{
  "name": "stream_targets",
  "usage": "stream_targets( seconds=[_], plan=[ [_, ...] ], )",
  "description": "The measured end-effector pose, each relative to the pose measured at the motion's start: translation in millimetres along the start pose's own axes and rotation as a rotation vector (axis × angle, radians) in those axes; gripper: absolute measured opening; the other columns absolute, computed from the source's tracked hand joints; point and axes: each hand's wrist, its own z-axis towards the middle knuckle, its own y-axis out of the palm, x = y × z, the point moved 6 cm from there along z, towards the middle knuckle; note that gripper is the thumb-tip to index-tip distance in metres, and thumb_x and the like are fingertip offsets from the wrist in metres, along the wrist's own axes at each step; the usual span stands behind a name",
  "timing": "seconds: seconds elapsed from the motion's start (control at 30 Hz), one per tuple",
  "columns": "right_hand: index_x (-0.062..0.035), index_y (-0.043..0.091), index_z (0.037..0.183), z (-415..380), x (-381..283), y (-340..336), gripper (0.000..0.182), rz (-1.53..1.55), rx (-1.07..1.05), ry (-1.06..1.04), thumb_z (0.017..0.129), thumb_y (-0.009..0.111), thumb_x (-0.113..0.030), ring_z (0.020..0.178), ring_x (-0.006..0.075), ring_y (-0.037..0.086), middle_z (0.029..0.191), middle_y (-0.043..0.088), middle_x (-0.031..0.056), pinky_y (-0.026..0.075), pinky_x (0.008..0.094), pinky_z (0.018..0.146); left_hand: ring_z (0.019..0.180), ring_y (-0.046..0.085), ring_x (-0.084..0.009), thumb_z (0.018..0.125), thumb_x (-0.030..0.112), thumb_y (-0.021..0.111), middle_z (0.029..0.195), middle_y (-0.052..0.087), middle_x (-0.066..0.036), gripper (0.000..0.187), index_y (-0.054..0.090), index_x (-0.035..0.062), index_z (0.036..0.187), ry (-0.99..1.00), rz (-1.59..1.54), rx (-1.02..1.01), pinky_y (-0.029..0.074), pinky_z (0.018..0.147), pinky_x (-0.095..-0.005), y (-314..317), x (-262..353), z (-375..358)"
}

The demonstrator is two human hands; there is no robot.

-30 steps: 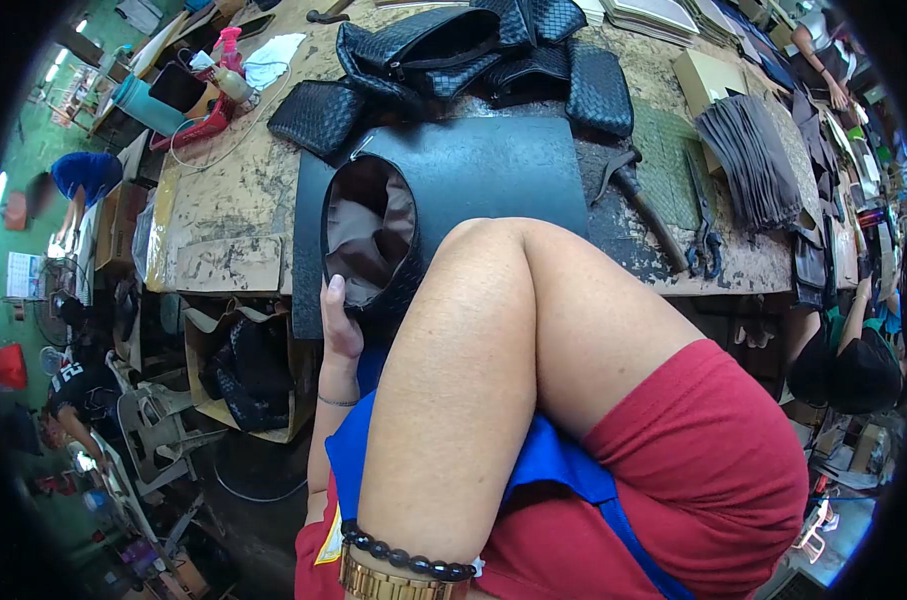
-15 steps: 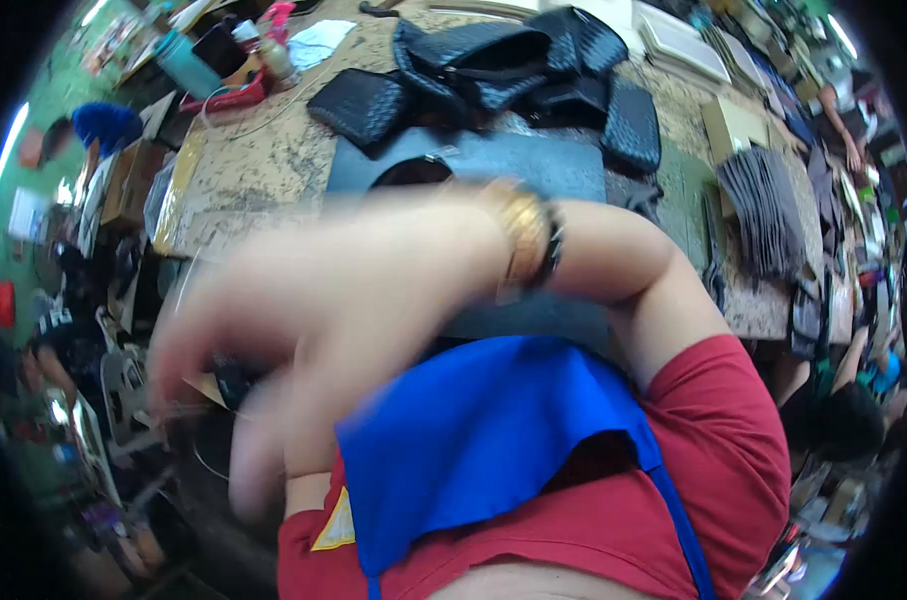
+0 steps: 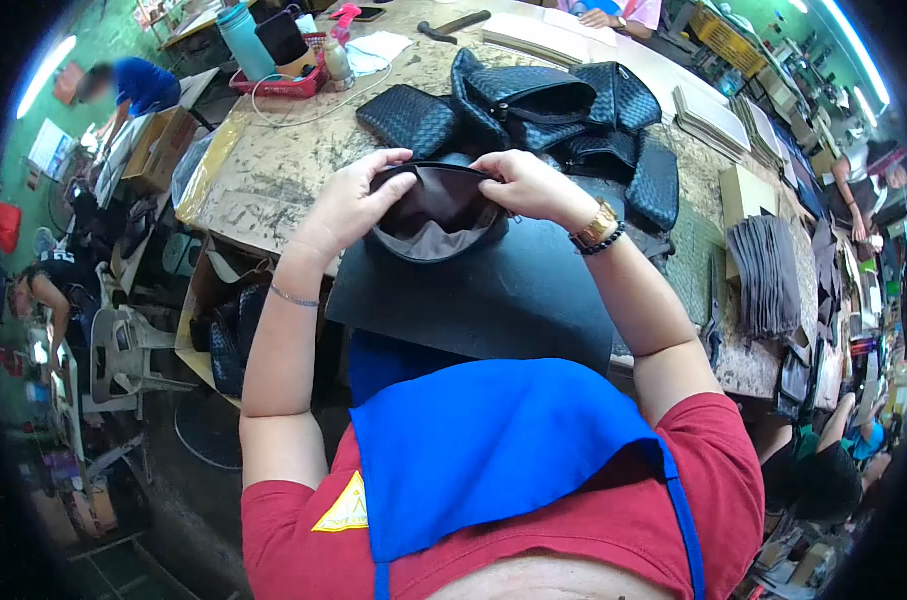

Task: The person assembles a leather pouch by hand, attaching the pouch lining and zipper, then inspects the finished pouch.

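A black pouch with a grey lining (image 3: 438, 215) is held open over the dark work mat (image 3: 473, 295). My left hand (image 3: 358, 200) grips the left side of its rim between thumb and fingers. On the right, my right hand (image 3: 533, 188) pinches the rim near its other end. Just beyond lie black woven pieces: one flat on the left (image 3: 408, 117), a larger open bag (image 3: 533, 95) in the middle and another flat one (image 3: 654, 188) on the right.
A red basket (image 3: 283, 88) with a teal bottle (image 3: 243, 42) stands at the back left. A hammer (image 3: 453, 26) lies at the back. Stacked grey pieces (image 3: 763, 275) and scissors (image 3: 713, 310) are at the right. Other people are around the table.
My hands, blurred and crossing in front of the mat before, are now apart at the pouch's rim. The view has shifted, showing more of the table's far side.
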Motion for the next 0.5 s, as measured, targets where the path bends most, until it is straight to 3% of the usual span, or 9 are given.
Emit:
stream_targets(
  seconds=[0.03,0.13,0.27,0.37,0.4,0.5],
  plan=[
    [0.0016,0.068,0.113,0,1,0,0.034,0.005,0.006,0.009,0.084,0.055,-0.012,0.064,0.0214,0.066,0.076,0.07,0.0143,0.053,0.0354,0.063,0.108,0.064,-0.0229,0.093,0.023,0.065,0.123,0.064,-0.013,0.036,0.064,0.0017,0.123,0.135,0.297,0.053,0.048,0.096,-0.0343,2,15,-2],
    [0.0014,0.068,0.112,0,6,-1,0.033,0.01,0.062,-0.006,0.086,0.058,-0.015,0.074,0.0241,0.07,0.084,0.072,0.017,0.054,0.0355,0.07,0.108,0.063,-0.0331,0.086,0.02,0.07,0.119,0.064,-0.014,0.037,0.065,0.0034,0.119,0.248,0.638,0.133,0.05,0.093,-0.0387,14,25,-6],
    [0.0,0.067,0.116,-3,-1,-4,0.034,-0.066,0.137,-0.072,0.086,0.062,-0.016,0.091,0.0293,0.071,0.101,0.072,0.02,0.055,0.0371,0.082,0.107,0.064,-0.0325,0.081,0.013,0.071,0.118,0.064,-0.014,0.031,0.066,0.0038,0.111,0.237,0.619,0.18,0.051,0.092,-0.039,10,19,-10],
    [-0.0036,0.064,0.122,1,-14,-3,0.034,-0.106,0.161,-0.279,0.089,0.063,-0.013,0.102,0.0237,0.068,0.114,0.07,0.0155,0.054,0.0346,0.086,0.107,0.064,-0.0313,0.079,0.009,0.071,0.117,0.064,-0.015,0.031,0.065,0.0033,0.11,0.076,0.538,0.111,0.051,0.093,-0.0379,4,2,-9],
    [-0.0044,0.063,0.123,4,-20,0,0.038,-0.119,0.123,-0.345,0.086,0.066,-0.012,0.109,0.0284,0.065,0.119,0.067,0.0169,0.052,0.0371,0.091,0.109,0.064,-0.0323,0.077,0.005,0.072,0.114,0.066,-0.017,0.041,0.062,0.0039,0.117,0.028,0.475,0.09,0.05,0.094,-0.0378,6,-1,-9],
    [-0.004,0.063,0.121,20,-32,11,0.037,-0.249,0.062,-0.458,0.085,0.068,-0.013,0.106,0.0303,0.065,0.114,0.067,0.0179,0.052,0.0374,0.092,0.103,0.066,-0.0331,0.085,0.015,0.067,0.11,0.067,-0.017,0.037,0.058,0.0057,0.12,0.153,0.436,0.239,0.051,0.089,-0.0396,4,-13,-6]
  ],
)
